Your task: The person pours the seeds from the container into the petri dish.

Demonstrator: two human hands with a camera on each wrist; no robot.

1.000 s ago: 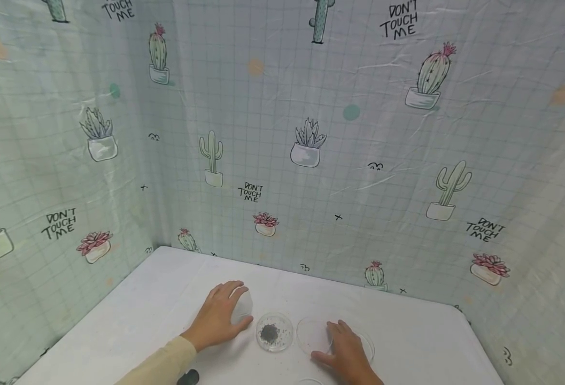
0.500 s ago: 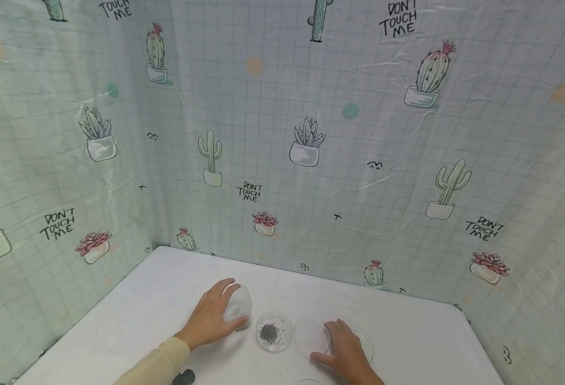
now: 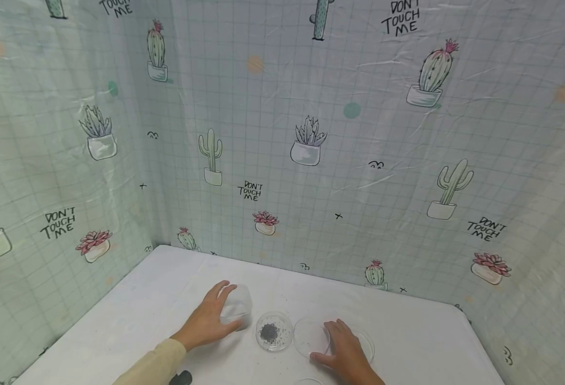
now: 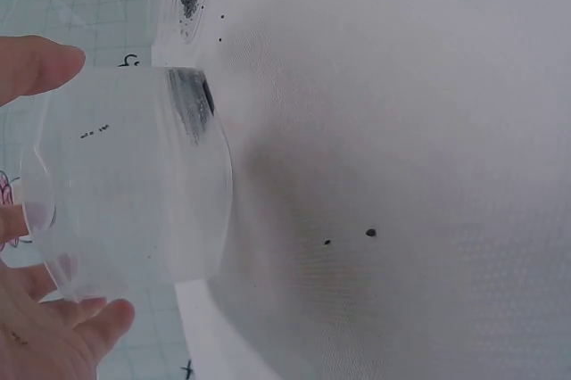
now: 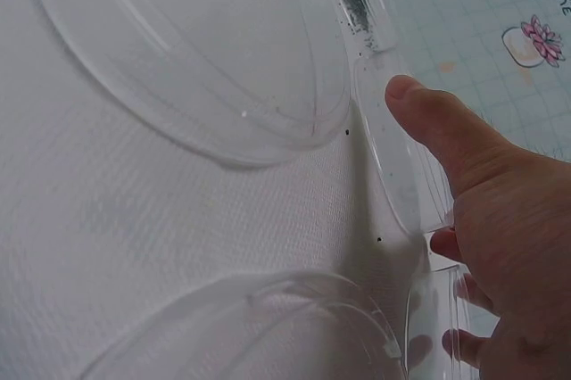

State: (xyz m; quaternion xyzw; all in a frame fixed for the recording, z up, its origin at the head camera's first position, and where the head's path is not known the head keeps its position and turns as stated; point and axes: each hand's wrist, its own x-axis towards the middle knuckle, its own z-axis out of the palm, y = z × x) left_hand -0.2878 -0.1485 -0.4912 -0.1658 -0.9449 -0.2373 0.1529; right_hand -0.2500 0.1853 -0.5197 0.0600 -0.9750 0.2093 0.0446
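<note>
The left hand had its grip curved round a clear cup beside a dish of dark grains; whether the right hand pinched a clear lid-like disc, I couldn't tell. Positioning the cup seemed underway; next called for steadiness.

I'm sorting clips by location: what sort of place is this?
Probably a makeshift, screened-off work booth: a cactus-print curtain hangs behind and beside a white table, where a clear dish holds dark grains.
</note>
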